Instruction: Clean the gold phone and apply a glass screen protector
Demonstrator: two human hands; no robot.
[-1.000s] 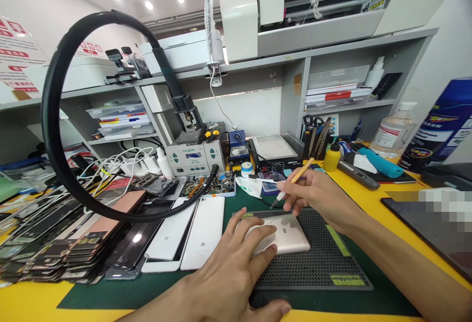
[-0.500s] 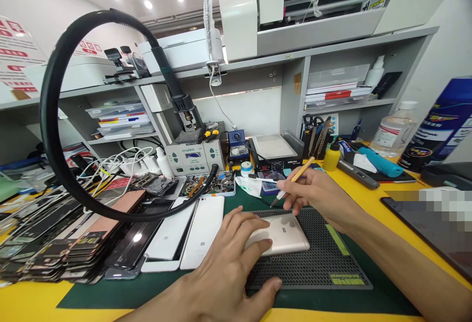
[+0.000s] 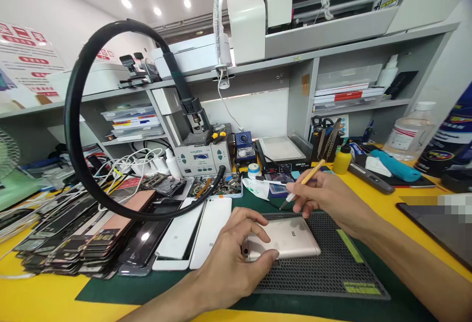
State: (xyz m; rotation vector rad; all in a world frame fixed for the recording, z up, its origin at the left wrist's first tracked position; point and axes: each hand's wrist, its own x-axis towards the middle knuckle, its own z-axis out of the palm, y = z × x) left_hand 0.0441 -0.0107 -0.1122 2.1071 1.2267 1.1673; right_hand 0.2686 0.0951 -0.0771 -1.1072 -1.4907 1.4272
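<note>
Near the worktop's [image 3: 47, 295] front edge, the left hand [image 3: 234, 258], fingers apart, curved over the phone [image 3: 295, 238], grip unclear; the right hand [image 3: 320, 191] pinched a yellow-handled tool [image 3: 312, 172]. Beyond, a tray [image 3: 240, 194] held small electronic parts [image 3: 229, 183]; toward the back edge, a black holder [image 3: 317, 147] contained tweezers [image 3: 332, 141].

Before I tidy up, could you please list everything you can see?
Bench: one, yellow, foreground and sides
Green mat: one, green, on bench
Honeycomb mat: one, dark grey, on green mat
Phone: one, gold, on honeycomb mat
White phone backs: two, white, left of phone
Phone parts: uncounted, mostly black, piled left
Hose: one, black, looped at left
Control box: one, grey, centre rear
Yellow bottle: one, yellow, rear right
Clear bottle: one, clear, rear right
Shelf unit: one, grey, back
Smaller clutter: uncounted, mixed, rear
Pen-like tool: one, yellow and silver, in right hand
Left hand: one, over phone's left end
Right hand: one, on the pen-like tool
</note>
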